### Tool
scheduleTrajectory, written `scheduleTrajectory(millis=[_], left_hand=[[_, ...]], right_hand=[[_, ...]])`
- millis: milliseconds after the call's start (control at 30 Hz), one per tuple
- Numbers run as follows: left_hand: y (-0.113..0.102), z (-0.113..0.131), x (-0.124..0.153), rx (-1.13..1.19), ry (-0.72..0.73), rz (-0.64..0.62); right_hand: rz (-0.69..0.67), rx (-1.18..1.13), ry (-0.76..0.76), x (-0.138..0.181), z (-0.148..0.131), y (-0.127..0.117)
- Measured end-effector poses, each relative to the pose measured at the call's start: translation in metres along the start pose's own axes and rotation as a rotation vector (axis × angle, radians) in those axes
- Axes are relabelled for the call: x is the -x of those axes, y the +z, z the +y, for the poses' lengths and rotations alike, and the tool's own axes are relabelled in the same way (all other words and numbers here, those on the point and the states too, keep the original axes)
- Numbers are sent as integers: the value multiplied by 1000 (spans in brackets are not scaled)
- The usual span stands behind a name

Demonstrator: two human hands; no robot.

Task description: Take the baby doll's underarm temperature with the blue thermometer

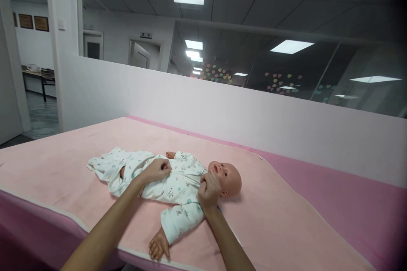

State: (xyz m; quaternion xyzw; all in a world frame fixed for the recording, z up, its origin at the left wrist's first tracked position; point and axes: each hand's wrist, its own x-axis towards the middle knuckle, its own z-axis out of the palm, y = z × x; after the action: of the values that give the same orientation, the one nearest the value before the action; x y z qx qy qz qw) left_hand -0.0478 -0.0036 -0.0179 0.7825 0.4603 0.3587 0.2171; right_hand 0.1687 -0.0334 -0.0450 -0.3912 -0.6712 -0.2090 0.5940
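Observation:
A baby doll (231,180) lies on its back on the pink mat, its bald head to the right and legs to the left. It wears a white shirt (181,182) with small coloured prints and matching trousers (119,173). My left hand (158,170) is closed over the doll's belly, fingertips pinching at the shirt front. At the neck, my right hand (210,190) is closed with bent fingers at the collar, just below the chin. The cloth between the fingers is mostly hidden. One doll hand (159,244) points toward me from its sleeve.
The pink mat (63,165) covers a table with a darker pink cover (333,194). A thin white strip with a blue end (219,208) lies partly under my right wrist. Behind stands a white half wall (190,99) with glass above. An open doorway is at left.

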Motion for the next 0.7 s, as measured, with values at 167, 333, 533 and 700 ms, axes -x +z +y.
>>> scheduleTrajectory(millis=[167,333,533,700], left_hand=[[-1,2,5,-65,64,-23],[-11,-2,9,52,102,-140],[-10,-3,11,7,82,-71],[-6,2,16,-150,130,67]], right_hand=[[4,-12,9,1,0,0],[5,-8,-1,1,1,0],[2,-20,0,1,2,1],[1,-24,5,2,2,1]])
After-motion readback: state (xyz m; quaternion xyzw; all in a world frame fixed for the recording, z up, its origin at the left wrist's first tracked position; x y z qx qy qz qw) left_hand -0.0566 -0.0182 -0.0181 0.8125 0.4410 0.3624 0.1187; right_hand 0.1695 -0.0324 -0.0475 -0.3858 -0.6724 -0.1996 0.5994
